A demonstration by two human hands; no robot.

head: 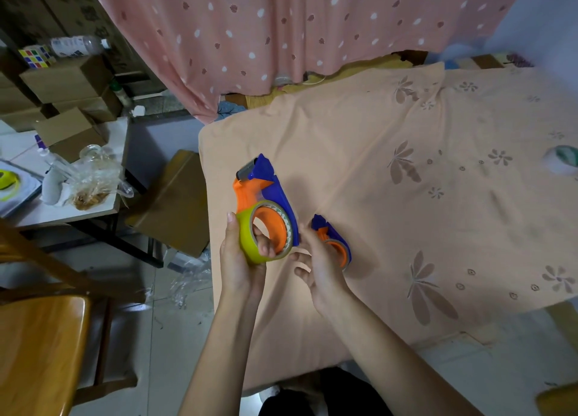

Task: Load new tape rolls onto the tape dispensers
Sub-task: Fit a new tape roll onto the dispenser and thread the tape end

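Observation:
My left hand [239, 259] grips a yellowish tape roll [250, 240] that sits on the orange hub of a blue and orange tape dispenser [266, 181], with fingers through the core. The dispenser's metal cutter end points away from me, above the peach cloth. My right hand [319, 265] hovers just right of the roll with fingers spread and nothing in them. A second, smaller blue and orange dispenser [333, 240] lies on the cloth behind my right hand, partly hidden by it. Another tape roll [564, 159] lies blurred at the far right edge.
The peach flowered cloth [406, 181] covers the table. A pink dotted curtain [281, 25] hangs behind. At left, a small white table [103, 209] bears cardboard boxes, plastic wrap and a yellow tape roll [7, 179]. A wooden chair [37, 337] stands at lower left.

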